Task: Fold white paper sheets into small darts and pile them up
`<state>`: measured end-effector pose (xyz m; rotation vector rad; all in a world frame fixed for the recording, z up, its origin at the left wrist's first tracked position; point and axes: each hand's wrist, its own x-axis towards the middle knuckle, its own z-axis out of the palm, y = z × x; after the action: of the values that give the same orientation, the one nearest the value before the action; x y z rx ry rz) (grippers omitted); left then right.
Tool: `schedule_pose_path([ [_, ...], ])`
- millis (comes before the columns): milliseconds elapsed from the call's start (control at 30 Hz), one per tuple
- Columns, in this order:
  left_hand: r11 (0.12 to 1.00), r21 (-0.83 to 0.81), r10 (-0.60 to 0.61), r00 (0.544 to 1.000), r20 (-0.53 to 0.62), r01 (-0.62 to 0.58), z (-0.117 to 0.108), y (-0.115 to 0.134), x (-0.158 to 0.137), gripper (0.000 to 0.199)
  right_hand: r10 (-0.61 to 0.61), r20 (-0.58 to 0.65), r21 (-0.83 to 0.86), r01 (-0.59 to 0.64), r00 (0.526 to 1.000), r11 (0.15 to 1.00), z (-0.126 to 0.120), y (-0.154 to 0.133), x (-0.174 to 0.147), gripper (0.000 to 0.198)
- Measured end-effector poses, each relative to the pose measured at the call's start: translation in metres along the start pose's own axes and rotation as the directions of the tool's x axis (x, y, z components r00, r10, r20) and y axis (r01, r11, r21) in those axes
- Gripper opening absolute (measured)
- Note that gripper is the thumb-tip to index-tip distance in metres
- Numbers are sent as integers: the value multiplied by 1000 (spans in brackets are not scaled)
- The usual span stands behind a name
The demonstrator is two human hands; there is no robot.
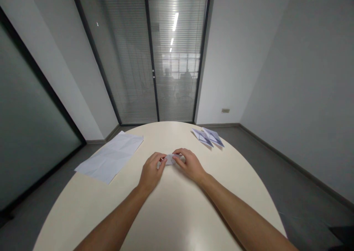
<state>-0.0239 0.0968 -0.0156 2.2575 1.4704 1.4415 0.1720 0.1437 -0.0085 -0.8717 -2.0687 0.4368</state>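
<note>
A small folded strip of pale paper [170, 160] sat between the two hands, near the middle of the far half of a round, cream-coloured table [177, 210]. It looked whitish grey, a short, flat band lying crosswise, with a fairly straight lower edge. The left hand [151, 170] had its left end, thumb and index finger closed together on it with hardly any gap. The right hand [190, 165] held the other end, its thumb laid on the near face and its index finger curled over the upper edge; the remaining fingers were bent in towards the palm.

Both ends of the strip were covered by the fingers, so its full length and the number of its layers could not be told. The undersides of the hands were out of sight, and whether the strip touched the tabletop was unclear. The forearms [231, 210] and the near part of the table were cut off by the bottom of the view.

To the left lay creased white paper [112, 158], one corner reaching the table's edge; whether it was one sheet or several was hard to make out. At the far right, two folded paper pieces [204, 138] with pointed corners and bluish shading lay side by side. Shapes behind the blinds of the glass doors [177, 96] were blurred, and any marking on the small wall plate [225, 110] was too small to read.
</note>
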Motion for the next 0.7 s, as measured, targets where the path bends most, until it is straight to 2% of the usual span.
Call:
schedule_pose_path([
  [267, 1000, 11, 16, 1000, -11, -16, -2, 2, 0, 13, -174, -5, 11, 175, 985, 985, -8, -9, 1, 21],
  [700, 999, 19, -35, 999, -2, 35, -4, 4, 1, 17, -61, -1, 18, 61, 998, 998, -10, -12, 2, 19],
])
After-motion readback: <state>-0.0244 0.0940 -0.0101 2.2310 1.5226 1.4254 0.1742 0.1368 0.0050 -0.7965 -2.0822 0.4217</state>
